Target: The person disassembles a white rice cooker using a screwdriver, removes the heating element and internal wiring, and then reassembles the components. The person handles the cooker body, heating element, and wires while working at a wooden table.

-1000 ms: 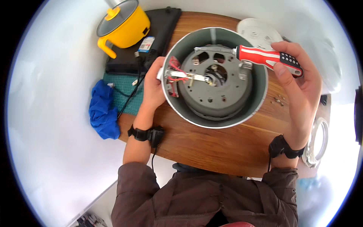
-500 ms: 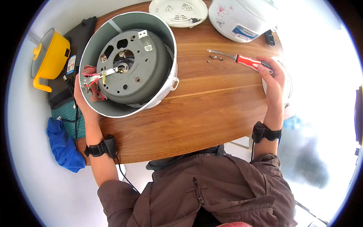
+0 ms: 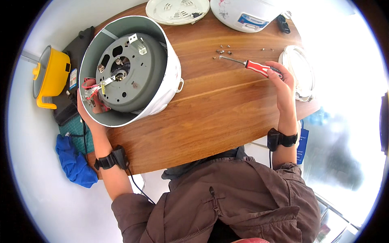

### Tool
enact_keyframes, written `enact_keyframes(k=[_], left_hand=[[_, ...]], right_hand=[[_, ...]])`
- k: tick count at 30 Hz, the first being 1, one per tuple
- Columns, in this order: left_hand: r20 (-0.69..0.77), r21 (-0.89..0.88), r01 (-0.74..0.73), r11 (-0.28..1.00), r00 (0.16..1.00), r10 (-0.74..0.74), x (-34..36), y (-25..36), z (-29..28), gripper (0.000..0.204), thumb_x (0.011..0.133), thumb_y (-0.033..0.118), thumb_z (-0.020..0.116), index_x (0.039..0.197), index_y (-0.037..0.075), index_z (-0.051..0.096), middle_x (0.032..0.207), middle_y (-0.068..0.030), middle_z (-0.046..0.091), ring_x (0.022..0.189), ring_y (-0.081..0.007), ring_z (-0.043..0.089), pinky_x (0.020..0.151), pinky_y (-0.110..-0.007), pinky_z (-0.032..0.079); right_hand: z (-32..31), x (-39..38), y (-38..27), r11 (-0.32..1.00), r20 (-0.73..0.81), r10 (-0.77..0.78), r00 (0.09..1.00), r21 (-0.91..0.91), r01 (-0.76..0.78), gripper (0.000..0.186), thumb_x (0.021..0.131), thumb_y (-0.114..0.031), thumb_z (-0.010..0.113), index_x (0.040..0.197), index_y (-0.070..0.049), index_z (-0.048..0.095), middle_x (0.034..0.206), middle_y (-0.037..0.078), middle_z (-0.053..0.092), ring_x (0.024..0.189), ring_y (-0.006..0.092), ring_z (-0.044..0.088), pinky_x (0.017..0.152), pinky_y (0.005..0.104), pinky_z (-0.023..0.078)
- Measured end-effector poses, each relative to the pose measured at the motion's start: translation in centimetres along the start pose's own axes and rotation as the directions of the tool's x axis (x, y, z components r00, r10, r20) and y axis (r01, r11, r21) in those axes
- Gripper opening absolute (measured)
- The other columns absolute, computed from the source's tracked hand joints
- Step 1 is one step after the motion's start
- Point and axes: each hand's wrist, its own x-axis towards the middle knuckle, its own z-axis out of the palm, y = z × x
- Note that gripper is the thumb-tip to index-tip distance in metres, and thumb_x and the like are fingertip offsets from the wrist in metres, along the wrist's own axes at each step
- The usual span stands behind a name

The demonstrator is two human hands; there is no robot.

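A white rice cooker body (image 3: 172,77) is tipped on its side at the left of the table, its open underside turned up towards me. Inside show a grey metal inner shell (image 3: 142,85), a small bracket, and red wires (image 3: 88,84) beside a metal strip. My left hand (image 3: 86,111) grips the body's left edge, its fingers partly hidden by the rim. In my right hand (image 3: 287,83) is a screwdriver (image 3: 259,68) with a red, white and black handle, its shaft pointing left. The screwdriver's tip is just below several small screws (image 3: 222,51) lying on the wood.
At the back lie a vented white base cover (image 3: 178,18) and another white rice cooker (image 3: 247,14). A white round lid (image 3: 287,60) rests beyond my right hand. To the left are a yellow pot (image 3: 56,77), a green mat (image 3: 77,125) and a blue cloth (image 3: 73,158).
My right hand has drawn the screwdriver slightly left and nearer. The rice cooker body is turned a little, showing more of its outer side. The whole view has shifted.
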Motion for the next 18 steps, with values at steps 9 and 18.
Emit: enact_keyframes(k=[9,18], left_hand=[[0.287,-0.113,0.159,0.981,0.950,-0.121,0.1,3.4,-2.9,0.060,0.096,0.005,0.062,0.154,0.000,0.046,0.149,-0.0114,0.056,0.136,-0.0204,0.053,0.114,-0.034,0.041],[-0.242,0.180,-0.651,0.738,0.698,0.675,-1.8,16.8,-0.1,0.011,0.097,0.000,0.057,0.107,-0.005,0.058,0.111,-0.0206,0.067,0.099,-0.0375,0.070,0.089,-0.047,0.059]], right_hand=[[0.2,-0.4,2.5,0.983,0.028,0.043,0.999,0.176,-0.047,0.030,0.097,-0.015,0.071,0.122,0.002,0.071,0.107,0.004,0.073,0.098,0.0080,0.062,0.094,0.0233,0.046],[0.9,-1.5,3.8,0.978,-0.041,-0.039,0.998,0.203,0.046,0.029,0.099,-0.015,0.072,0.123,0.001,0.070,0.101,-0.001,0.067,0.091,0.0056,0.057,0.085,0.0207,0.046]])
